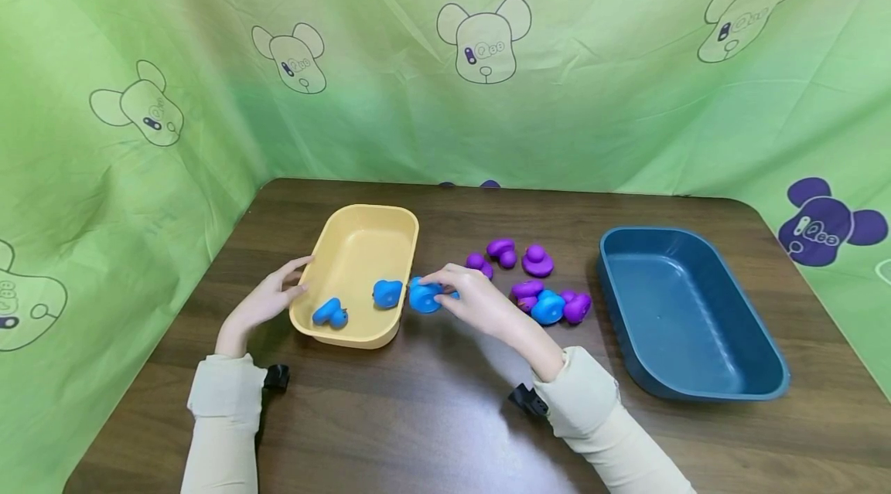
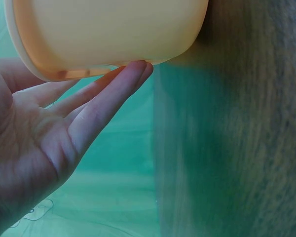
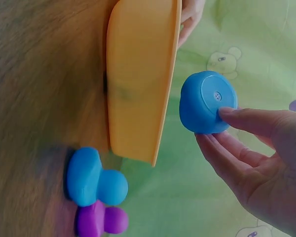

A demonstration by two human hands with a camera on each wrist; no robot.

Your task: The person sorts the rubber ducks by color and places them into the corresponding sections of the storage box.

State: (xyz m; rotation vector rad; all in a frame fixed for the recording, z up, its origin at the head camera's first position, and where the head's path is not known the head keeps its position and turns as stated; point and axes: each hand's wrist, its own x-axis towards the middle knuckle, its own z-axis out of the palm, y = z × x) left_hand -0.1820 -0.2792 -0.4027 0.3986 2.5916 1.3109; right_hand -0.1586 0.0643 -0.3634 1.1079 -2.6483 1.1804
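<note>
Right hand (image 1: 480, 301), nearest the viewer, pinches a blue duck (image 1: 423, 297) between thumb and fingertips, just right of the yellow tray (image 1: 362, 335) rim, flat base toward the wrist. Left hand (image 1: 267, 301), fingers straight, touches the tray's left wall.

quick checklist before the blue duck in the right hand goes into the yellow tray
1. Duck held firmly: ok. The right hand pinches the blue duck between thumb and fingers.
2. Tray steadied: ok. The left hand touches the side of the yellow tray.
3. Room in the tray: ok. Only two blue ducks lie inside, near the front.
4. Duck over the tray: not ok. It is beside the right rim, outside.
5. Tray flat on the table: cannot tell.
6. Sorting so far: ok. The purple ducks are all on the table.
</note>
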